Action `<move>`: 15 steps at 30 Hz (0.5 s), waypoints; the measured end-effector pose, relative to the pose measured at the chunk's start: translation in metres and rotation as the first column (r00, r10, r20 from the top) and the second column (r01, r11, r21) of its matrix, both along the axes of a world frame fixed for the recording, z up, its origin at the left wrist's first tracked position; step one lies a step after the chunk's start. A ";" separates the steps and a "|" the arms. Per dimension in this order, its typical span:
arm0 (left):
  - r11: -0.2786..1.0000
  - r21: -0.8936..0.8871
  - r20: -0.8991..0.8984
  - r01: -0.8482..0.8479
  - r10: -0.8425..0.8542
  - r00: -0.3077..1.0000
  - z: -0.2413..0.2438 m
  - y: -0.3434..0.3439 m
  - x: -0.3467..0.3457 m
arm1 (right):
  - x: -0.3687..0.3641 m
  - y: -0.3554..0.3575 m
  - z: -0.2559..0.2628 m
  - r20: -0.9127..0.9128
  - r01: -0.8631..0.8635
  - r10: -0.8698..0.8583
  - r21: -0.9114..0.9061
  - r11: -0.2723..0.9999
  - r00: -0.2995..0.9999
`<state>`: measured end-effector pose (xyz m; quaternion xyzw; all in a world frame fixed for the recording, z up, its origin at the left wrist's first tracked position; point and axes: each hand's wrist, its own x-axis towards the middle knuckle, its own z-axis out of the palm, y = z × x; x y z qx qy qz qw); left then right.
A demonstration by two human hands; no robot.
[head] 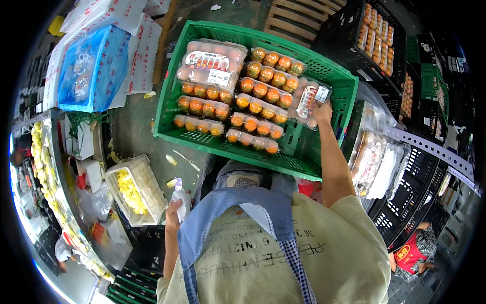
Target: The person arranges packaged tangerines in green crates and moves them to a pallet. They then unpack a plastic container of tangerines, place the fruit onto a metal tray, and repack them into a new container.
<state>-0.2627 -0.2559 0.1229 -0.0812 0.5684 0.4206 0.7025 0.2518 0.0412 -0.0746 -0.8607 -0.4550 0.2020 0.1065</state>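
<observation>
In front of me is a green plastic crate (254,32) with several clear plastic packs of round orange fruit (265,95), most standing on edge in rows. A large labelled pack (214,62) lies over the left rows. At the crate's right end, my right hand (322,113) has its fingers curled at the edge of a smaller labelled pack (303,98); the fingertips are partly hidden. A white sticker with print and a code sits on that pack just above my fingers. Low at left, outside the crate, my left hand (174,214) grips a white paper-like strip (183,203).
A white plastic basket (152,193) with yellow netting stands at left. Farther back are a blue-wrapped crate (98,72) and white cartons (144,53). Black crates of packed fruit (349,53) rise at right, near a wooden pallet (296,19). A person (414,250) is at lower right.
</observation>
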 end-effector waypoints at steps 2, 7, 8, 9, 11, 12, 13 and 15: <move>1.000 -0.008 0.016 -0.016 0.017 1.000 -0.001 0.002 -0.003 | -0.002 0.000 -0.007 0.320 -0.209 0.153 0.149 0.967 0.935; 0.988 0.104 -0.085 -0.118 0.127 0.988 -0.009 0.003 0.002 | -0.111 0.017 0.097 -0.312 -0.125 0.303 0.481 0.868 0.900; 0.992 0.083 -0.154 -0.097 0.109 0.982 -0.009 0.012 0.004 | -0.133 0.017 0.103 -0.545 -0.037 0.318 0.464 0.885 0.776; 0.995 0.063 -0.218 -0.081 0.093 0.971 -0.009 0.018 0.004 | -0.157 0.017 0.103 -0.601 -0.069 0.368 0.461 0.885 0.710; 0.999 0.027 -0.254 -0.036 0.042 0.966 -0.015 0.019 -0.004 | -0.209 0.018 0.095 -0.753 -0.054 0.397 0.436 0.898 0.525; 1.000 0.009 -0.268 -0.017 0.019 0.963 -0.021 0.018 -0.008 | -0.236 0.022 0.108 -0.712 -0.099 0.399 0.424 0.900 0.578; 0.998 0.039 -0.250 -0.047 0.056 0.967 -0.027 0.015 -0.013 | -0.254 0.029 0.102 -0.751 -0.039 0.327 0.374 0.927 0.573; 0.989 0.093 -0.208 -0.113 0.130 0.970 -0.039 0.005 -0.022 | -0.279 0.047 0.100 -0.809 0.037 0.287 0.355 0.934 0.513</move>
